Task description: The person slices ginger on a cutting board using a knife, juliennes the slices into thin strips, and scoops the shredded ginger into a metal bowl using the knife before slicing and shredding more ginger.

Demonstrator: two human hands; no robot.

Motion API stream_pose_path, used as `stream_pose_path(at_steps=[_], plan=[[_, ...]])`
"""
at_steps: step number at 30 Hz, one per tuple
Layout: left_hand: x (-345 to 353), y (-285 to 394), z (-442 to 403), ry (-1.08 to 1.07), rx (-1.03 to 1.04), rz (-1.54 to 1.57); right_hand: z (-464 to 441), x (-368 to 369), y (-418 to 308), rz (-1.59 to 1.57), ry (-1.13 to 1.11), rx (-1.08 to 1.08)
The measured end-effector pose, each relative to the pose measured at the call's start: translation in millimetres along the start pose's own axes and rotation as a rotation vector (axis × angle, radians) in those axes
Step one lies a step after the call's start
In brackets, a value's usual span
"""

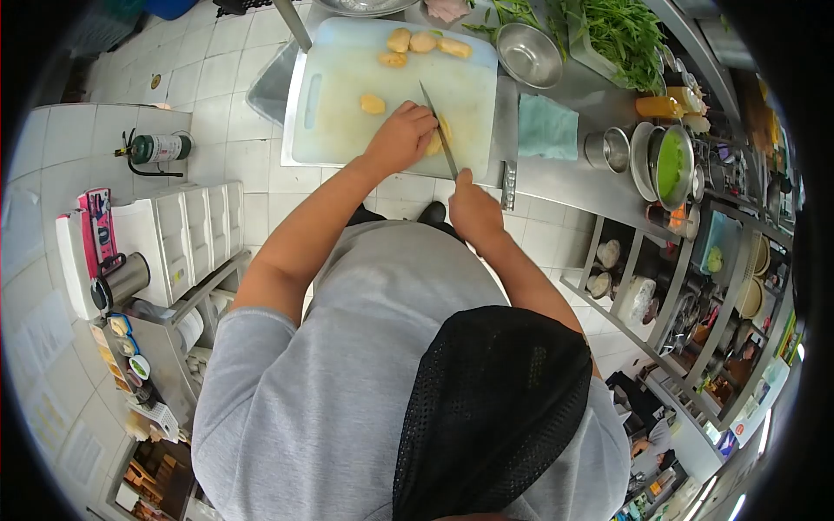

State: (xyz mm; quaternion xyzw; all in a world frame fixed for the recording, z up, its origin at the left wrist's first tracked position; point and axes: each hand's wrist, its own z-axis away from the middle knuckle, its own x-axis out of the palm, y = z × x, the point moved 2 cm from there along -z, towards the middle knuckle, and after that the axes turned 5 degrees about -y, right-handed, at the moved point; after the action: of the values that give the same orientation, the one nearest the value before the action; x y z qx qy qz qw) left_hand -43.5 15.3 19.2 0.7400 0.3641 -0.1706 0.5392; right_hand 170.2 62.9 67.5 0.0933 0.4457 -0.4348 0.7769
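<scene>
My right hand (475,207) is closed around the handle of a knife (448,153). The knife's long blade lies slanted over the white cutting board (339,78), its tip pointing away from me. My left hand (402,136) rests on the board with its fingers bent, close to the blade and against a pale yellow peeled piece (433,146), partly hidden by hand and knife. A similar round piece (373,104) lies alone on the left. Several more peeled pieces (423,42) sit near the far edge; whether they are potato or ginger I cannot tell.
Right of the board are a folded green cloth (547,127), a metal bowl (528,56) and a tray of leafy greens (612,39). A perforated metal utensil (509,186) lies by the counter's front edge. A grey bin (271,85) stands left of the board.
</scene>
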Motion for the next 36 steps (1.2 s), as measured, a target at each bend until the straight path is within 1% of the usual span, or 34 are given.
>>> stream_pose_path(at_steps=[2, 4, 5, 6, 7, 9, 10, 12, 14, 16, 18, 20, 21, 23, 24, 25, 27, 29, 30, 32, 33, 36], plan=[[-1, -3, -1, -0.016, -0.006, 0.007, -4, -29, -11, -0.012, -0.004, -0.007], [-2, -2, 0, -0.039, 0.000, 0.014, 0, -57, -16, 0.006, -0.082, -0.029], [-4, -2, -2, -0.054, -0.021, 0.007, 13, -62, -18, 0.045, -0.058, -0.064], [-6, -2, -4, -0.065, -0.046, 0.001, 20, -61, -19, 0.050, -0.050, -0.067], [-5, -3, -4, -0.059, -0.047, 0.001, 25, -53, -18, 0.029, -0.074, -0.023], [-3, -1, 1, 0.001, -0.001, 0.006, 20, -32, -16, -0.021, -0.110, 0.055], [-3, 0, 1, 0.000, -0.004, 0.010, 14, -23, -12, -0.020, -0.114, 0.058], [-3, 0, 2, 0.012, 0.023, -0.007, -3, -15, -9, 0.017, -0.017, -0.009], [-2, -3, 3, -0.039, -0.008, -0.011, -1, -39, -13, 0.006, -0.010, -0.021], [-7, -3, -3, -0.073, -0.030, -0.023, 14, -64, -20, 0.043, -0.084, -0.044], [-9, 5, -1, -0.033, -0.026, -0.024, 22, -56, -23, 0.064, -0.100, -0.014], [-5, 3, 2, 0.011, -0.007, -0.014, 15, -25, -14, 0.011, -0.083, 0.042], [-4, 4, 3, 0.046, 0.016, -0.005, 10, -21, -18, 0.000, -0.069, 0.019], [-4, 0, 3, 0.009, 0.007, -0.008, -3, -23, -14, -0.004, -0.044, -0.005], [-5, -1, 3, -0.028, 0.006, -0.013, -5, -32, -18, -0.010, -0.012, -0.028], [-6, 2, 4, -0.037, 0.010, -0.013, -3, -45, -19, 0.003, -0.025, -0.067], [-9, 2, 0, -0.079, -0.065, -0.031, 12, -58, -21, 0.008, -0.053, -0.043], [-10, 5, 1, -0.052, -0.040, -0.027, 26, -55, -22, 0.004, -0.131, 0.036], [-10, 6, 2, -0.030, -0.017, -0.023, 21, -45, -20, 0.011, -0.134, 0.032], [-6, 3, 5, 0.000, -0.001, -0.027, 7, -15, -11, 0.000, -0.113, 0.053], [-4, 3, 6, 0.023, 0.019, -0.031, 1, -9, -8, 0.020, -0.048, 0.010], [-3, 0, 5, -0.014, -0.002, -0.019, -5, -43, -17, 0.038, -0.047, -0.048]])
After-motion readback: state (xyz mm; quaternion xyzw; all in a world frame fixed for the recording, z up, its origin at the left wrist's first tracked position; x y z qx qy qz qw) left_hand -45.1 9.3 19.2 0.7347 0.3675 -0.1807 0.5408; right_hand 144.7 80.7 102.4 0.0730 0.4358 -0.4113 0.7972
